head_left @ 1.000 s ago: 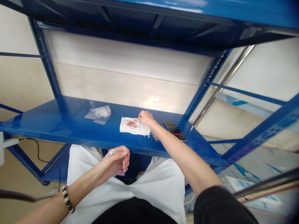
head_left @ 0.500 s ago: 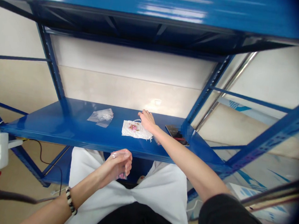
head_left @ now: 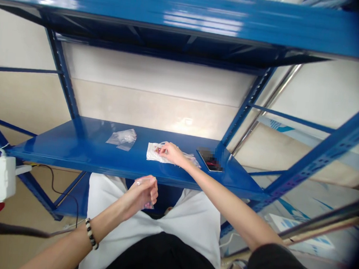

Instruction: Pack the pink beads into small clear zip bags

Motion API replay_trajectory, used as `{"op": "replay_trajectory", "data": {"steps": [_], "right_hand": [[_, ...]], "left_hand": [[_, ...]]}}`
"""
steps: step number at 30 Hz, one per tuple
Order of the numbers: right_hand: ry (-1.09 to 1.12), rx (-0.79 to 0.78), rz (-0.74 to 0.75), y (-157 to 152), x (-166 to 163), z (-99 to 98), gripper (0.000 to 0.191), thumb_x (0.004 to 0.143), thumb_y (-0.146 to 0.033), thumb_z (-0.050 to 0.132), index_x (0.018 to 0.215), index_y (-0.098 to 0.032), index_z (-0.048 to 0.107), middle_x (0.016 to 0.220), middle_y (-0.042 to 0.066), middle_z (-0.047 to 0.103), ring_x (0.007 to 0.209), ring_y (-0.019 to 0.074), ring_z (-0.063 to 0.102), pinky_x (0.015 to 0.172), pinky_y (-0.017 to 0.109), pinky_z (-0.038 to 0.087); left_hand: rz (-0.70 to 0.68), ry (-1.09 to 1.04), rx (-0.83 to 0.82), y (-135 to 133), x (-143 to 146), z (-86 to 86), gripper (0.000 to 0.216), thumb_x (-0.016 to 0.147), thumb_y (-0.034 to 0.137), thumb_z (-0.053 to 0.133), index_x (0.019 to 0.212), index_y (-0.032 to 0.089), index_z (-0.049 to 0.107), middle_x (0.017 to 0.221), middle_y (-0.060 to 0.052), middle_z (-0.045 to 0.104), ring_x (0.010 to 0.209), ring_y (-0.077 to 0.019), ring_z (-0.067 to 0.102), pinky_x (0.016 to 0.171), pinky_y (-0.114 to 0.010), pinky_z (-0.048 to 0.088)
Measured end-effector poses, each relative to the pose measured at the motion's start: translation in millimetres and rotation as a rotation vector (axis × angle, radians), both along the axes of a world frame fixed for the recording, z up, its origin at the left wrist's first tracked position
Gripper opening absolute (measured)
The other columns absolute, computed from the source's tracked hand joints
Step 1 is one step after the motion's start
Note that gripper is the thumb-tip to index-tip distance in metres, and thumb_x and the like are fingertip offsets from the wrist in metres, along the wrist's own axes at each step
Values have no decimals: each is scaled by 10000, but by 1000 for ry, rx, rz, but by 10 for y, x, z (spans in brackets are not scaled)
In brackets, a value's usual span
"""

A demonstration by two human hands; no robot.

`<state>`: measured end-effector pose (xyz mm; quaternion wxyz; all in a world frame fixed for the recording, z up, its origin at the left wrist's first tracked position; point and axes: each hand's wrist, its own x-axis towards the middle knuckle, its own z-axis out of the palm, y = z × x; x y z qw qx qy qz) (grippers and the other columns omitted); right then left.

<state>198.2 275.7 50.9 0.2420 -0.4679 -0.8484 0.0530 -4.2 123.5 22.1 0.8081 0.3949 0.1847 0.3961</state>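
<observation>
Just in front of the shelf edge, over my lap, my left hand is closed around a small clear plastic bag. Something pink shows inside the bag, mostly behind the fingers. On the blue shelf a white drawstring pouch lies flat with small pink and gold bead-like pieces on top. My right hand reaches over the pouch from the right, fingertips pinched together at those pieces. What sits between them is too small to make out.
Clear plastic bags lie left on the blue shelf. Another clear bag is partly behind my right forearm. A dark phone-like device lies at the right. An upper shelf overhangs; a white power strip hangs at left.
My right hand has moved from the pouch's back right corner down and left onto the pink pieces, its fingers now pinched. My left hand keeps hold of the bag. The view has shifted slightly.
</observation>
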Motion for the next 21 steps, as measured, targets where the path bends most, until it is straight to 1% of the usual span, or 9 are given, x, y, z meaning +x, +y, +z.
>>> {"op": "replay_trajectory", "data": {"steps": [2,3,5,7,10,13,16,18,21], "right_hand": [[-42,1,-75,-76,-56,18,94,825,-204,659,779,-170,734,884,56,704,844,185,635,719,243,400],[-63,-3,-112,-114,-85,28,115,839,-206,637,788,-168,734,881,59,705,840,185,636,720,244,401],[-106,-15,-176,-182,-137,44,149,858,-207,601,813,-160,735,893,69,708,845,189,637,745,246,407],[-142,-21,-226,-225,-179,52,167,866,-211,585,849,-153,740,947,87,707,893,202,632,793,251,409],[-142,-38,-264,-234,-214,74,181,867,-207,578,887,-141,745,989,109,707,945,219,617,825,256,407],[-68,-73,-243,-214,-218,150,170,855,-180,582,863,-138,746,929,95,712,883,200,616,798,248,413],[64,-18,-219,-311,-218,273,124,831,-186,622,802,-148,737,914,74,693,854,177,602,801,248,417],[195,46,-158,-532,-233,343,99,825,-203,646,799,-152,726,920,64,673,842,165,591,796,251,424],[392,94,9,-1110,-288,366,97,846,-247,645,840,-175,711,913,45,645,831,160,579,763,269,436]], "left_hand": [[27,-32,-46,10,-3,11,328,857,459,633,778,157,534,618,39,417,551,-81,446,538,-206,409],[33,-25,-45,9,-12,17,339,849,478,636,798,153,556,626,35,431,560,-85,461,551,-215,429],[39,36,-3,-2,-39,22,368,822,499,659,861,138,604,656,14,485,588,-106,509,571,-239,466],[50,111,38,-18,-71,13,400,803,496,681,932,120,635,691,-11,533,613,-124,546,586,-257,489],[52,168,40,-26,-103,-9,400,812,478,679,975,114,643,709,-22,553,623,-127,565,579,-249,491],[41,153,31,3,-102,-30,390,821,476,669,973,118,639,718,-21,555,626,-123,571,573,-242,487],[67,162,44,43,-82,-58,364,784,440,718,941,123,632,711,-15,558,615,-117,572,560,-231,478],[99,193,54,45,-69,-70,335,752,399,758,897,134,613,696,-8,561,598,-111,572,531,-210,456],[95,237,85,-16,-56,-43,326,730,375,782,851,154,575,679,-7,581,577,-115,584,500,-196,428]]}}
